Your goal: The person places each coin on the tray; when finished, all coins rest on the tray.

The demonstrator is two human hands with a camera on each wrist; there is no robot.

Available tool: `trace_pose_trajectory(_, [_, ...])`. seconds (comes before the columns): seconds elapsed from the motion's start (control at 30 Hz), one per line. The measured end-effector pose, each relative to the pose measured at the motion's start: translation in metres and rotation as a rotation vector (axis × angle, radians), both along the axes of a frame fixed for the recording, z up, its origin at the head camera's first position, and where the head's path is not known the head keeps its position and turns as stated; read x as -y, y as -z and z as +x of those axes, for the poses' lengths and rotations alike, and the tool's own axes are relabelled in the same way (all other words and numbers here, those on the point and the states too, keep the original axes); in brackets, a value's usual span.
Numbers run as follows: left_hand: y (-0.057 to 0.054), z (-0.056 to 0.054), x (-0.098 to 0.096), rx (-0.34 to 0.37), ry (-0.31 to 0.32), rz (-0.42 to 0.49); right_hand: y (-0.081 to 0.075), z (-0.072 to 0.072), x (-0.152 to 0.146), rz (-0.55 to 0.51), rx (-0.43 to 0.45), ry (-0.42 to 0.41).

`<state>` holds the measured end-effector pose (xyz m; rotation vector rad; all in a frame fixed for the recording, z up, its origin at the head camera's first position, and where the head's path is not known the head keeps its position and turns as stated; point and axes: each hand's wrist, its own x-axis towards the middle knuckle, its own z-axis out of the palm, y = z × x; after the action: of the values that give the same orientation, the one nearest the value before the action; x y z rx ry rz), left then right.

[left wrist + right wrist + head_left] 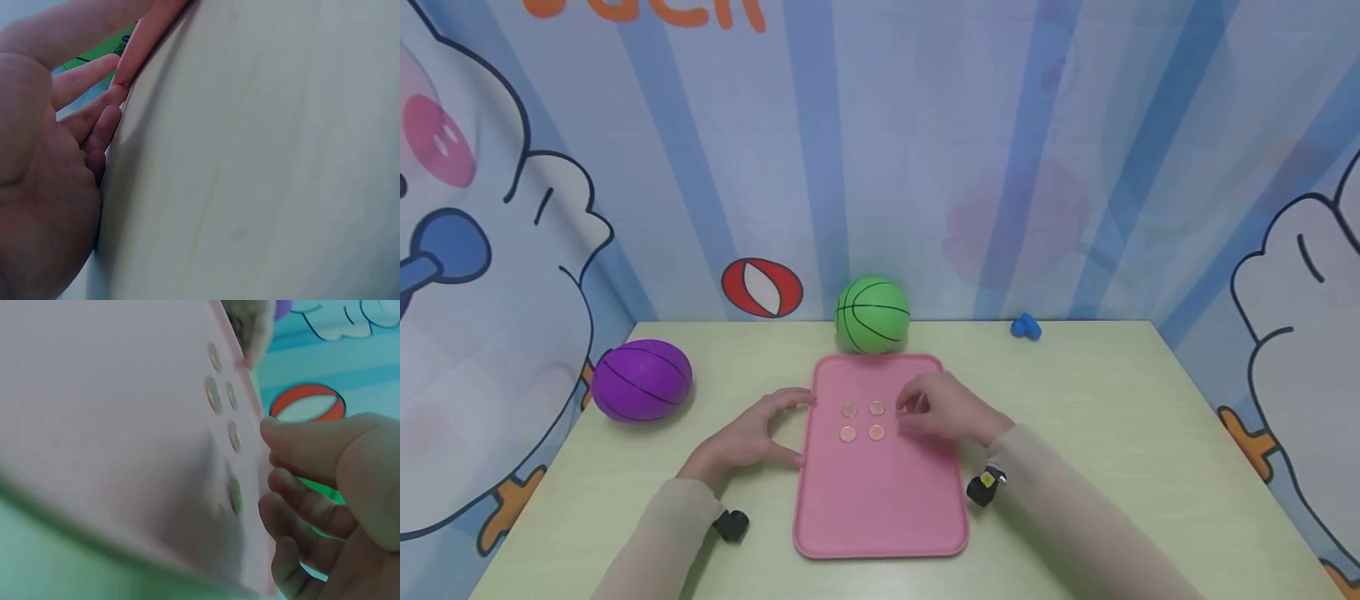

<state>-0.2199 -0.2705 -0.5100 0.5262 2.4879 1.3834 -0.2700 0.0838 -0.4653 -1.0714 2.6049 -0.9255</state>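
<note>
A pink tray (880,508) lies on the table, with several small round gold coins (877,432) grouped in its upper half. At the tray's left edge is my left hand (748,437), its thumb and fingers spread apart and their tips right at the rim. Over the tray's upper right side hovers my right hand (943,408), fingers loosely bent beside the coins. In the right wrist view one coin (235,495) lies on the tray close to those fingertips (270,506), and nothing shows between thumb and fingers.
Behind the tray's far edge stands a green ball (872,315) with black lines. A purple ball (642,381) sits at the left on the pale table (1075,400). Near the back right edge lies a small blue object (1026,327). A printed curtain (910,150) hangs behind the table.
</note>
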Motion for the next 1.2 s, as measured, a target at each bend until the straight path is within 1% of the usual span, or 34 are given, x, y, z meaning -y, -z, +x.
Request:
trace_pose_trajectory(0.23, [0.000, 0.000, 0.000, 0.000, -0.002, -0.001, -0.009, -0.011, -0.037, -0.003, 0.022, 0.019])
trace_pose_trajectory(0.4, [0.000, 0.000, 0.000, 0.005, -0.002, 0.006, -0.013, -0.016, -0.066, 0.023, 0.078, 0.082])
trace_pose_trajectory(0.53, [0.000, 0.001, 0.000, 0.011, -0.006, -0.002, -0.013, -0.017, -0.086, 0.044, 0.134, 0.147])
trace_pose_trajectory(0.67, [0.001, 0.000, 0.001, 0.010, -0.006, -0.002, -0.011, -0.016, -0.105, -0.001, 0.323, 0.199])
trace_pose_trajectory(0.77, [0.002, 0.000, 0.001, 0.008, -0.003, -0.004, -0.007, -0.016, -0.117, -0.007, 0.369, 0.202])
trace_pose_trajectory(0.9, [0.002, 0.000, 0.001, 0.004, -0.001, -0.008, -0.001, -0.019, -0.128, 0.050, 0.265, 0.139])
trace_pose_trajectory(0.97, [0.002, 0.000, 0.001, 0.003, -0.001, -0.006, 0.001, -0.020, -0.133, 0.057, 0.255, 0.110])
trace_pose_trajectory(1.03, [0.002, 0.000, 0.001, 0.002, 0.000, -0.011, 0.002, -0.020, -0.137, 0.063, 0.250, 0.099])
trace_pose_trajectory(1.2, [0.002, -0.001, 0.002, 0.010, 0.000, -0.024, 0.001, -0.018, -0.149, 0.086, 0.184, 0.071])
